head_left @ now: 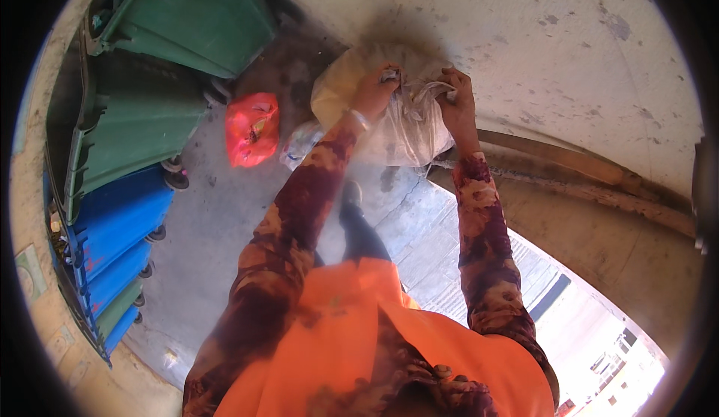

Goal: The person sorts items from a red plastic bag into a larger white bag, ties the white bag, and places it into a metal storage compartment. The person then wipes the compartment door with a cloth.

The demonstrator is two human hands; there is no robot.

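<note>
**Pale sack (408,138): top gathered in left hand (378,91) and right hand (458,110)**

Sack sits bulging on the floor (206,200) ahead of me, at the foot of the stained wall (569,50); can't tell if it touches the wall. Its left part looks yellowish.

Left fingers: curled closed on a greyish bit of material at the sack's top. Right fingers: pinching the end of a twisted pale strip there. Can't tell if the strip is a tie or the sack's own edge. Hands are near each other, slightly apart, creased material between.

Left of the sack: small clear plastic bag (301,143) just beside it, then red plastic bag (252,130), contents unclear. Further left: row of wheeled bins, green bins (135,121) and blue bins (120,211). Wooden beam (592,170) runs along the wall, right of my right hand. I'm in an orange vest (329,334) and patterned sleeves (288,218).
</note>
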